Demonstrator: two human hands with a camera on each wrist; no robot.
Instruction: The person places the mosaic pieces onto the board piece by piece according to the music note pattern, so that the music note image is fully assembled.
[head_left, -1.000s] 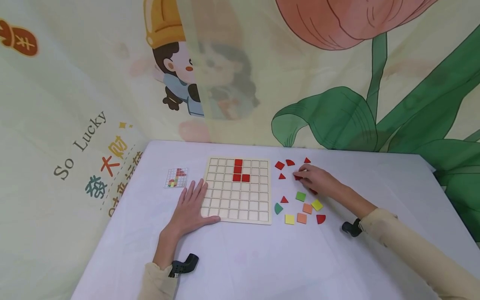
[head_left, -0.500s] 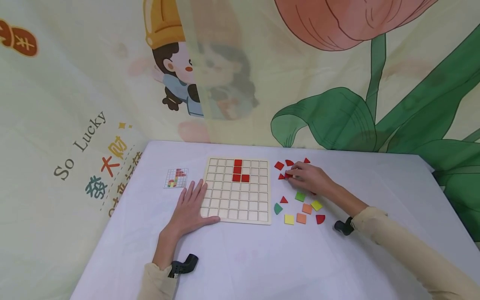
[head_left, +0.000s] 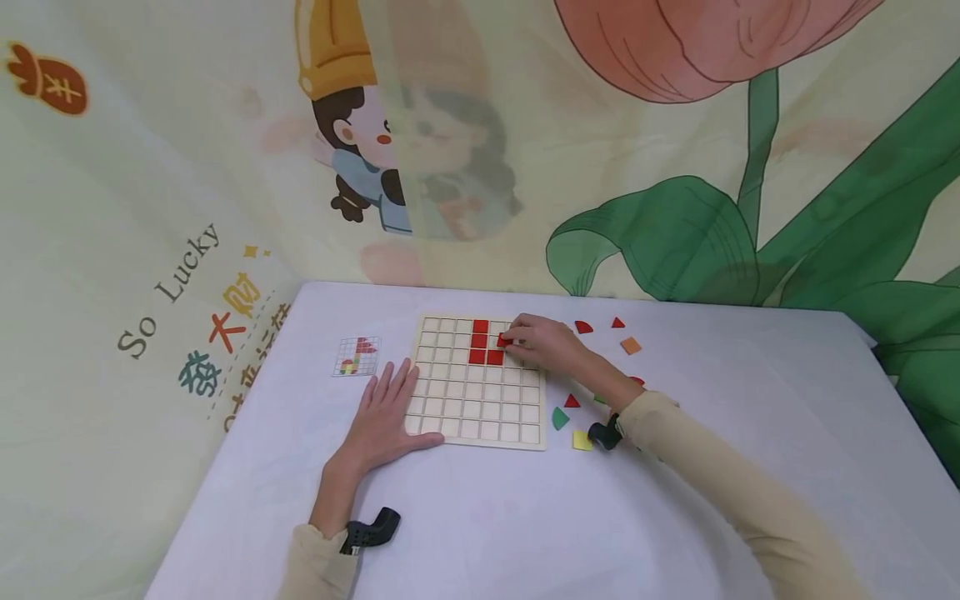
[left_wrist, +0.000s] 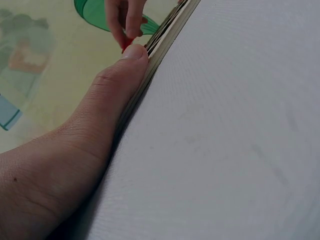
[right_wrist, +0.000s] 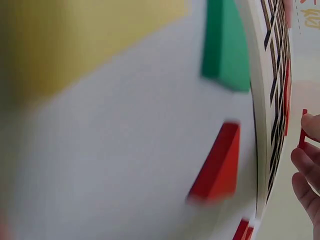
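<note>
A wooden grid board point(head_left: 450, 410) lies on the white table with several red squares point(head_left: 478, 340) set in its upper middle cells, forming an L. My left hand point(head_left: 381, 422) rests on the board's lower left corner, fingers spread; the left wrist view shows the thumb point(left_wrist: 107, 95) along the board's edge. Over the upper right of the grid, my right hand point(head_left: 551, 343) pinches a small red tile point(head_left: 503, 340) between thumb and fingers, just right of the red squares. That red tile point(right_wrist: 303, 129) appears edge-on in the right wrist view, so its exact shape is unclear.
Left of the board lies a printed pattern card point(head_left: 357, 357). Right of it are loose pieces: a green quarter circle point(head_left: 560, 418), a red triangle point(head_left: 572, 402), a yellow square point(head_left: 581, 440), an orange square point(head_left: 631, 345) and a red quarter circle point(head_left: 583, 327). My right forearm covers others.
My right hand has moved left from the loose pieces to above the board, carrying the red tile. An orange square it had hidden now shows. The left hand stays in place.
</note>
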